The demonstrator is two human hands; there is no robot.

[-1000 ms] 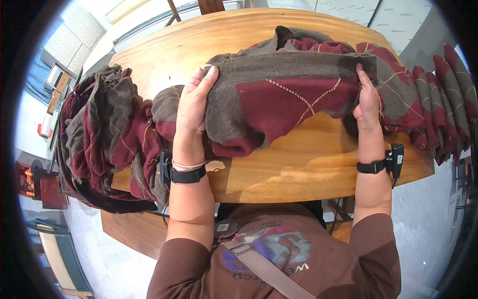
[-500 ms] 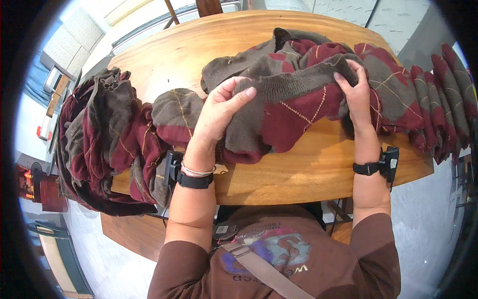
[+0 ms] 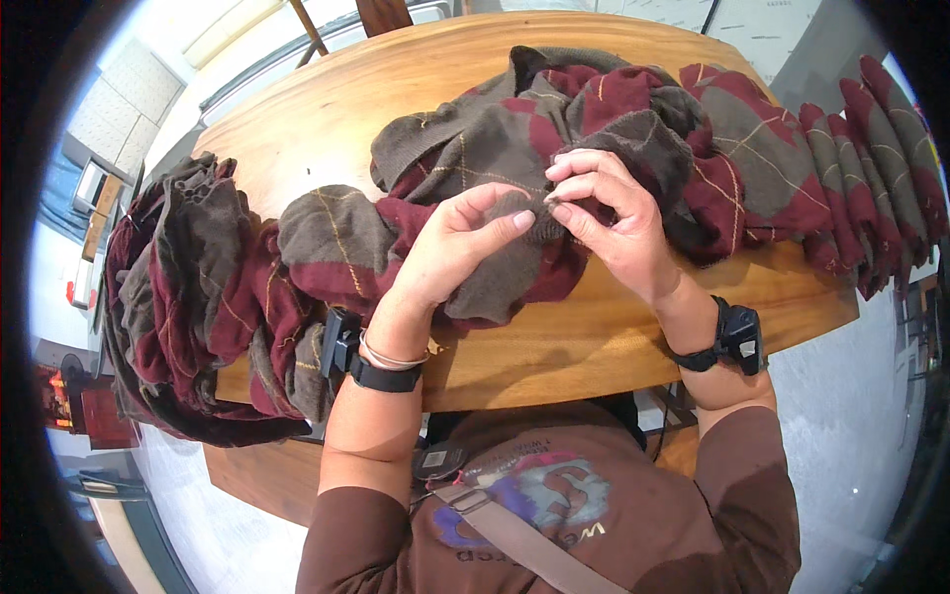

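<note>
In my left hand (image 3: 447, 236), the thumb and fingers pinch the edge of a grey and maroon argyle knit garment (image 3: 510, 275) with thin yellow lines. My right hand (image 3: 618, 223) is beside it, thumb and fingertips drawn together close to the left thumb and over the ribbed edge. What lies between the right fingertips is too small to make out. More of the same knitwear (image 3: 465, 148) is bunched just beyond my hands. A crumpled pile of matching knitwear (image 3: 188, 287) lies at the left, partly over the table edge.
The wooden table (image 3: 534, 361) has a curved front edge close to my body. Several folded argyle pieces (image 3: 861, 188) stand in a row at the far right. A wooden bench (image 3: 257, 480) is below the table at left. Chair legs (image 3: 309, 28) show beyond the far edge.
My right hand has moved left, from the right end of the ribbed edge to beside my left hand. The stretched edge has slackened and bunched. My left hand keeps its pinch.
</note>
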